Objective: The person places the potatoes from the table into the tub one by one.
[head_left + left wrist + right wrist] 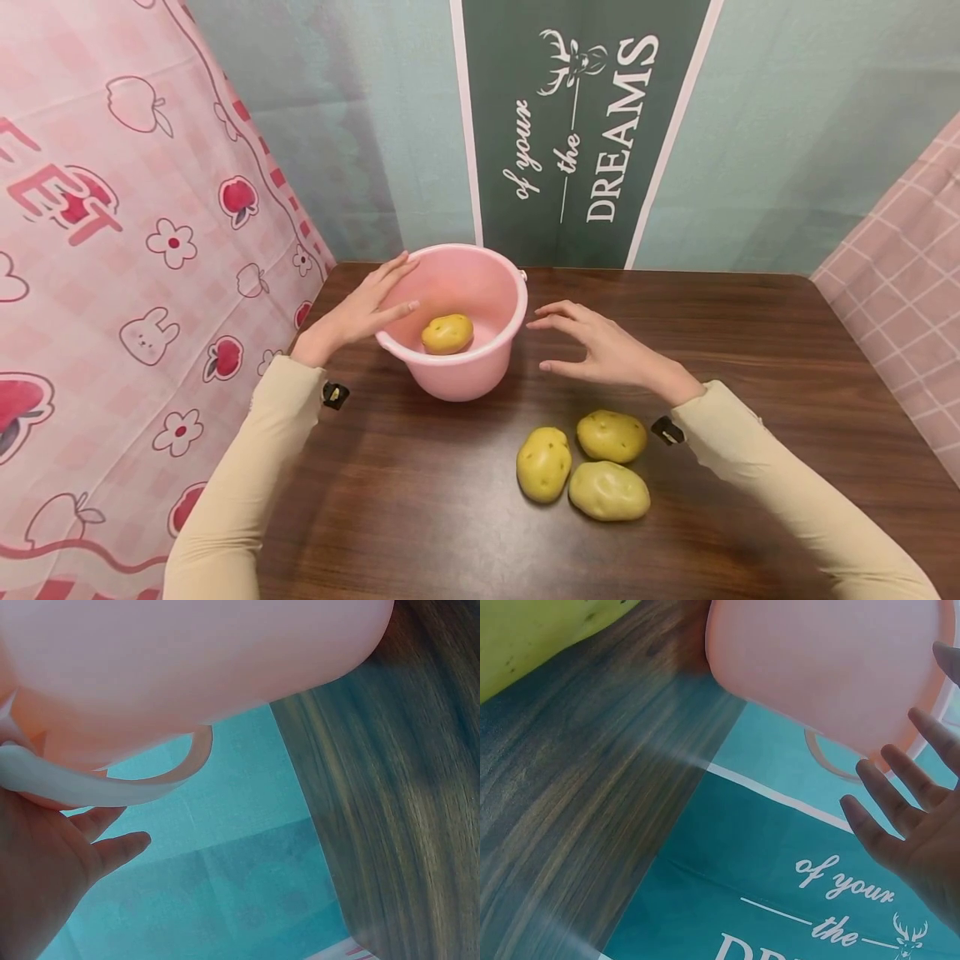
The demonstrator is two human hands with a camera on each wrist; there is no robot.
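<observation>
A pink bucket (459, 379) stands on the brown table with one yellow potato (447, 334) inside it. My left hand (362, 307) is at the bucket's left rim, fingers extended along it and thumb reaching over the opening. In the left wrist view, its fingers spread beside the bucket's pale handle (112, 787). To the right of the bucket, my right hand (600, 343) hovers with nothing in it, fingers loosely bent and pointing at the bucket wall. Nearer the front lie three more potatoes: one upright oval (543, 465), one behind (612, 436) and a paler one (609, 492).
Wood-grain tabletop (420, 517) extends around the bucket and potatoes. A pink patterned cloth (150, 275) hangs along the left side, a green cloth with lettering (585, 142) at the back, and a pink checked cloth (907, 275) on the right.
</observation>
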